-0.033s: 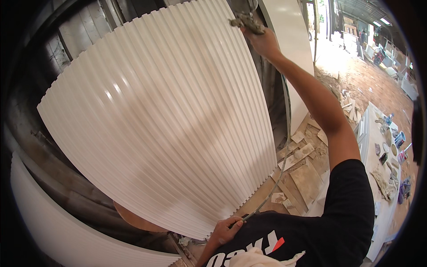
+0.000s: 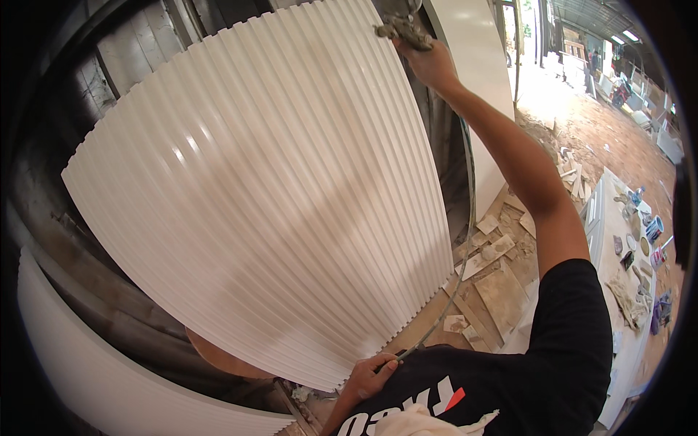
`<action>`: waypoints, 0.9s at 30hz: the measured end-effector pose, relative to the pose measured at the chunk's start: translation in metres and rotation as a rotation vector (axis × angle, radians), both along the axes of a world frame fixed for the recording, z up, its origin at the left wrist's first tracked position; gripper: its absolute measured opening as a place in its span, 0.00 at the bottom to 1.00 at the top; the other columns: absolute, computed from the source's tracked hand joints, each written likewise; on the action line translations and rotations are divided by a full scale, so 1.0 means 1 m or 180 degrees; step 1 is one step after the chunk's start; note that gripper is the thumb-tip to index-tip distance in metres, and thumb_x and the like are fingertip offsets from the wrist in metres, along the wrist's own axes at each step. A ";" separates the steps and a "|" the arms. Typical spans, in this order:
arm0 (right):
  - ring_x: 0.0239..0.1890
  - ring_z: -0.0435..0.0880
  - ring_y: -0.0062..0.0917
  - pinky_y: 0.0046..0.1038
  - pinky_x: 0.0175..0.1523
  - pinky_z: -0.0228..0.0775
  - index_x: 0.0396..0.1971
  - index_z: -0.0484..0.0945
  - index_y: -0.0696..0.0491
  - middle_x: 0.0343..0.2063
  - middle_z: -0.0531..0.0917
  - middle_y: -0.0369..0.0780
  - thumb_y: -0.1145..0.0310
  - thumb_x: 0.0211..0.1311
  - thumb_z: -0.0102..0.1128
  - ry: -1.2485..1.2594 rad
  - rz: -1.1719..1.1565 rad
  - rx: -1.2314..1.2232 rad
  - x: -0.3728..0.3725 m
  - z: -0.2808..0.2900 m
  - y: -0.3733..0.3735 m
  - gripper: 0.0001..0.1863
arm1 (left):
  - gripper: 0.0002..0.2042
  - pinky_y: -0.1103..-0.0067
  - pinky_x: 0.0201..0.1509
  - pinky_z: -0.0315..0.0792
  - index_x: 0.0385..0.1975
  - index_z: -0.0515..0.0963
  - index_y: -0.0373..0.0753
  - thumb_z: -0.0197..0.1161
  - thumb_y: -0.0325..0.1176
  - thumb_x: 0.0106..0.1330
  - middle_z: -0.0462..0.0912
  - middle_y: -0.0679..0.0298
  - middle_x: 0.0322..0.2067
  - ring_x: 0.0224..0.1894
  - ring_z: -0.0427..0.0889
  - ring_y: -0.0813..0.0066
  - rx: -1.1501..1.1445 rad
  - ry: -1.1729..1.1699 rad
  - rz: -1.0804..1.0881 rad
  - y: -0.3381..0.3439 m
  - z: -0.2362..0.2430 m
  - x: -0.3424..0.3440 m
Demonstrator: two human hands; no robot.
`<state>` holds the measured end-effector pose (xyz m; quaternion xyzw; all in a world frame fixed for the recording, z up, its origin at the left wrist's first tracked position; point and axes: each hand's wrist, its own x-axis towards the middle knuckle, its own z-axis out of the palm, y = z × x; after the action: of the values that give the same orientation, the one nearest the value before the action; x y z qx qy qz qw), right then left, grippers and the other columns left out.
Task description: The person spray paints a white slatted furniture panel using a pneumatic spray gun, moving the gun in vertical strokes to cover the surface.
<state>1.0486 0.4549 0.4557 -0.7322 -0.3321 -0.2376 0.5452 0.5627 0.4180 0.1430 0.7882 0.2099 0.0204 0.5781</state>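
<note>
Spray gun [image 2: 404, 33] gripped in your curled right hand [image 2: 433, 67] has the white ribbed panel [image 2: 280, 156] to its left and below, ribs [image 2: 240, 240] running down toward your left hand [image 2: 371, 374], closed on the hose [image 2: 472, 192].

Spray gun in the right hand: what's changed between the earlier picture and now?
Very little: the spray gun and the right hand have shifted slightly upward in the picture. Nothing was taken hold of or let go. The left hand still grips the hose, and the white ribbed panel stands as it did.
</note>
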 end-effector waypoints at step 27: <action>0.34 0.84 0.38 0.37 0.41 0.72 0.40 0.85 0.50 0.29 0.86 0.45 0.45 0.59 0.65 0.1550 0.0135 -0.2162 -0.022 -0.285 -0.173 0.23 | 0.17 0.71 0.47 0.76 0.40 0.84 0.38 0.58 0.46 0.70 0.87 0.54 0.36 0.40 0.86 0.58 0.0290 0.0387 -0.0915 -0.008 0.006 0.041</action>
<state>1.0266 0.2821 0.1708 -0.8981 -0.2679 0.0768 0.3402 0.6037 0.4098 0.1486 0.8353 0.1285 -0.1008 0.5249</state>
